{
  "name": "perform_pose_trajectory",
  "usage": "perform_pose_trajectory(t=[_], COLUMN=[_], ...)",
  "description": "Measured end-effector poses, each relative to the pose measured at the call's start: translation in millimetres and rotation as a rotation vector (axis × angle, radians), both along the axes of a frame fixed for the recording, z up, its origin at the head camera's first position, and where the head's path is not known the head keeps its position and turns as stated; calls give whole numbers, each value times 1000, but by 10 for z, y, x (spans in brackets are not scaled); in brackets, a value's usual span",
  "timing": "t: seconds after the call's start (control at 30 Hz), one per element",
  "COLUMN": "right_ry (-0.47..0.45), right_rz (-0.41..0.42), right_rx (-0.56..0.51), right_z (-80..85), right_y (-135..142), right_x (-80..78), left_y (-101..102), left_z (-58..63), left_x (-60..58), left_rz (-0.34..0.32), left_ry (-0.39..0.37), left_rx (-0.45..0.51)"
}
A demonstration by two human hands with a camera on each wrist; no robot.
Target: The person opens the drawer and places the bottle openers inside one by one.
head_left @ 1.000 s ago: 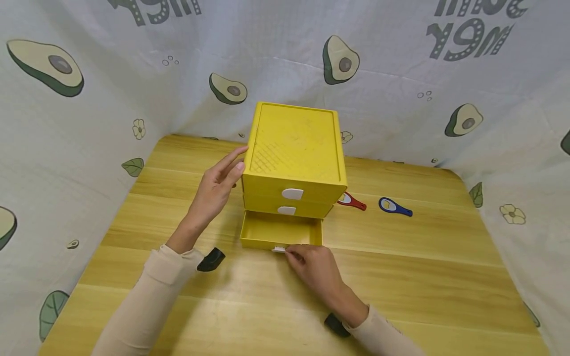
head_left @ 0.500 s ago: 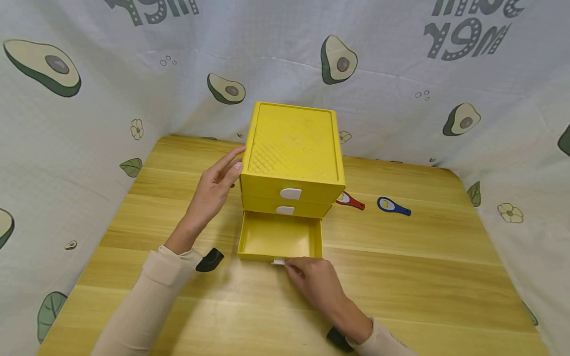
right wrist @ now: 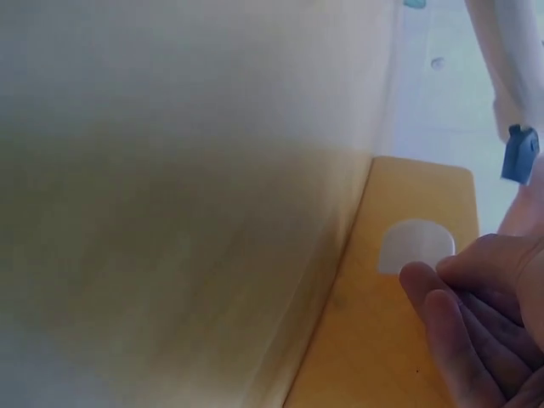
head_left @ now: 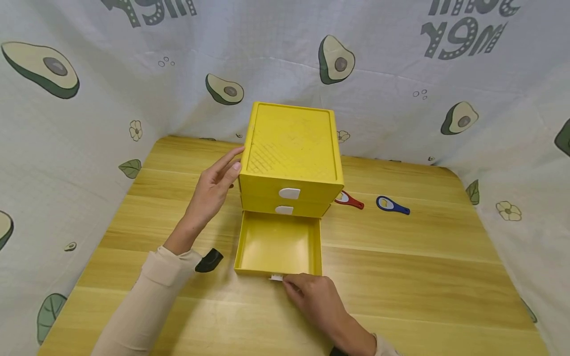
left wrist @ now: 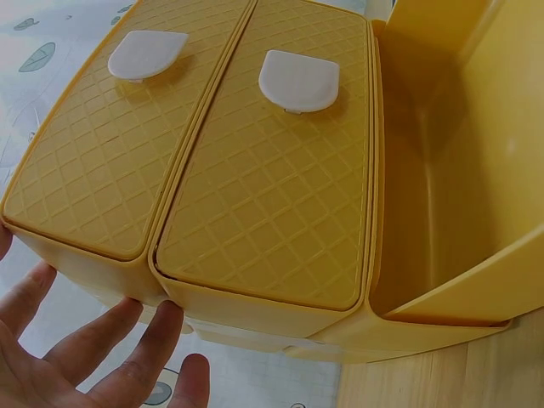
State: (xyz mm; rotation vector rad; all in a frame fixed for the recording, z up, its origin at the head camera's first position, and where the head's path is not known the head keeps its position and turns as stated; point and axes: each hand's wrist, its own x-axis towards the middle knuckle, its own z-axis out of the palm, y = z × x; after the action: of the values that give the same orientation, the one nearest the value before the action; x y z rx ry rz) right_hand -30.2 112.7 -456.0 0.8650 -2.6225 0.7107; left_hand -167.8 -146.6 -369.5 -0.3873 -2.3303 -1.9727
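Observation:
A yellow drawer cabinet (head_left: 294, 143) stands on the table with its lowest drawer (head_left: 278, 242) pulled out. That drawer's inside is bare. My right hand (head_left: 316, 299) pinches the drawer's white pull tab (right wrist: 415, 245) between thumb and curled fingers at the front. Against the cabinet's upper left side rests my left hand (head_left: 209, 185), its fingers fairly straight and spread. In the left wrist view those fingertips touch the side wall beside the two closed upper drawers (left wrist: 263, 178), each with a white tab.
Right of the cabinet lie a red paddle-shaped item (head_left: 349, 200), partly hidden behind it, and a similar blue one (head_left: 393, 204). Both have rounded, pale-centred heads. A printed avocado cloth (head_left: 383, 113) hangs behind the wooden table (head_left: 401, 282). A black device (head_left: 209, 260) sits at my left wrist.
The lowest drawer has slid further out toward me, with my right hand moving along on its tab. My left hand has stayed at the cabinet's side.

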Motion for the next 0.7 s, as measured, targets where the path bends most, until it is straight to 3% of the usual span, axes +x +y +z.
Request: perform_pose_trajectory(t=[0.53,0.7], right_ry=[19,22], right_rz=[22,37], right_rx=[-36,-108], right_z=[-6,43], right_y=[44,95], right_x=[79,74], left_y=[1,-9], left_z=[7,3], left_x=[-5,-6], left_rz=[4,6], left_ry=[4,9], left_rx=[-25,-31])
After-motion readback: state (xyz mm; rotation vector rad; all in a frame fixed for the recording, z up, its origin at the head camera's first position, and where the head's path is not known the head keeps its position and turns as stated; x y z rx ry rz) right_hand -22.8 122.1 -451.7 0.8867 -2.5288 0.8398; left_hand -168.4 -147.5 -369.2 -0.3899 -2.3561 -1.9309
